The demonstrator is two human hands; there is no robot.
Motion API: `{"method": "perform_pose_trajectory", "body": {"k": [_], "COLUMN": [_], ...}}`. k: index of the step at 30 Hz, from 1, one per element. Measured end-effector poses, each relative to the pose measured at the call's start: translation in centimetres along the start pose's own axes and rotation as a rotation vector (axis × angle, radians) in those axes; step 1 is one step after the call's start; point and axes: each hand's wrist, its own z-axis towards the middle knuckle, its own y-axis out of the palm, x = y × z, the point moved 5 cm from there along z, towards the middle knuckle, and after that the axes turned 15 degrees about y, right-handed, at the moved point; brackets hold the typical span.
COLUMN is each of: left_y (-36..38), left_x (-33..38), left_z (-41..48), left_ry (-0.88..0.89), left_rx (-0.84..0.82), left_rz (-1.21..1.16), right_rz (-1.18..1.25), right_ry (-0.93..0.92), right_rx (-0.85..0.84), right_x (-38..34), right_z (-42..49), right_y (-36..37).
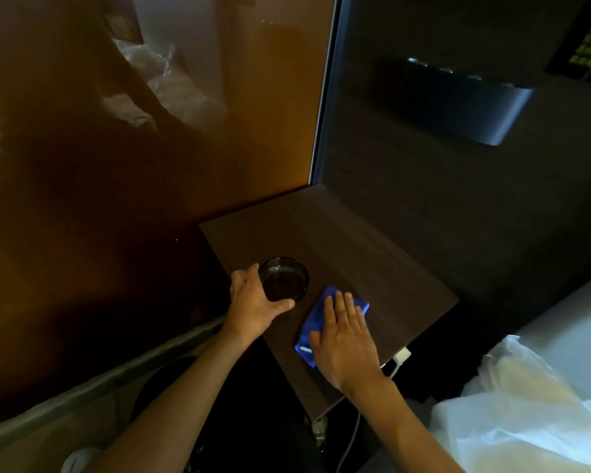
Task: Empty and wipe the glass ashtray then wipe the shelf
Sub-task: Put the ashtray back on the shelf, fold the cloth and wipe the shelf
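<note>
Sitting upright near the left front part of a dark wood-grain shelf (372, 254), the glass ashtray (284, 278) is gripped by the person's left hand (253, 303), whose fingers curl round the far-left rim while the thumb presses the near rim. Its bowl looks dark, and in the dim light its contents cannot be made out. Just to the right of the ashtray, the right hand (343, 339) lies flat and open, fingers spread, palm down on a blue cloth (325, 314) that rests on the shelf; it presses the cloth rather than clutching it. Most of the cloth is hidden beneath the palm, with only its far edge and left side showing. A white plug and cable (400, 358) poke out at the shelf's front right edge, partly cut off by the wrist. Pale bedding or plastic (512, 414) fills the lower right corner, and a glossy amber wall panel (116, 165) at left carries blurred reflections. A dark wall fixture (464, 104) above is hard to identify
</note>
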Motion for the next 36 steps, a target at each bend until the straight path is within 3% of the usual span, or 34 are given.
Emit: {"method": "perform_pose_trajectory", "body": {"k": [12, 36], "left_y": [0.5, 6.5], "left_x": [-1.2, 2.1], "left_z": [7.0, 31.0], "left_ry": [0.069, 0.212], "left_rx": [0.027, -0.066], "left_rz": [0.031, -0.034], "right_rz": [0.020, 0.167], "right_ry": [-0.022, 0.359], "right_rx": [-0.027, 0.022], "right_x": [0.6, -1.5], "right_z": [5.4, 27.6], "right_y": [0.1, -3.7]}}
